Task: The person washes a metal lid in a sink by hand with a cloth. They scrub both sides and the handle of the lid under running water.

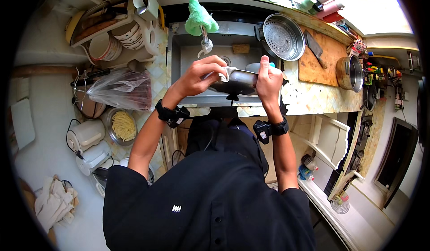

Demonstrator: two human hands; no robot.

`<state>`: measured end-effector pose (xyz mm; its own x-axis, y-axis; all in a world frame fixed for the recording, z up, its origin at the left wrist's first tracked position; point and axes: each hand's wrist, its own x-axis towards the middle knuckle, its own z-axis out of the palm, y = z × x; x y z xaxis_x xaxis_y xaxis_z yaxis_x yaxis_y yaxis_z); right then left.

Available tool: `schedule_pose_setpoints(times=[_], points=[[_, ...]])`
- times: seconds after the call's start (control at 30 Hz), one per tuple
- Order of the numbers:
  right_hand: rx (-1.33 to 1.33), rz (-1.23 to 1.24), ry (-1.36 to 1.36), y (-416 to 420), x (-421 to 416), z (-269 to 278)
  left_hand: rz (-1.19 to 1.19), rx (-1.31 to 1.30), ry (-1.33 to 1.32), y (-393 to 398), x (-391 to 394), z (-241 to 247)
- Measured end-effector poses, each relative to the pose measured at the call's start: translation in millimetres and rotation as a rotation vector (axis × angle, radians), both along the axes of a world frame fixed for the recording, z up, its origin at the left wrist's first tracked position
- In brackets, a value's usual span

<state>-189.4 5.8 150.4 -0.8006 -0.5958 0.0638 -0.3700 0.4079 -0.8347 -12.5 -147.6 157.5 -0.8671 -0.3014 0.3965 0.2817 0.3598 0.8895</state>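
Over the front of the sink (188,54), my left hand (198,76) pinches a white cloth (227,74) against the rim of a shiny, rounded piece of metal cookware, probably a pot lid (237,83). A dark, knob-like shape shows at its lower side. My right hand (269,79) grips the opposite edge, thumb pointing up. The cookware is tilted, so its inner face is mostly hidden. Behind it a pale blue object (253,67) is partly covered. A brown sponge (241,48) lies in the basin near the drain.
A green towel (201,17) drapes the faucet (204,34). Rightward are a steamer insert (284,37), a cleaver (314,46) on a cutting board (307,69), and a pot (349,73). Leftward stand a dish rack (147,29), a plastic bag (122,88) and a bowl of pale strips (123,126).
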Motion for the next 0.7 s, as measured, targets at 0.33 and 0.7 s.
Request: schedule_pose_setpoints(times=[0.33,0.7], points=[[0.048,0.010,-0.027,-2,4,4,-0.031,-0.001,0.016,0,-4,-1],[0.076,0.026,0.104,-15,19,11,-0.014,-0.006,-0.031,1,-4,4]])
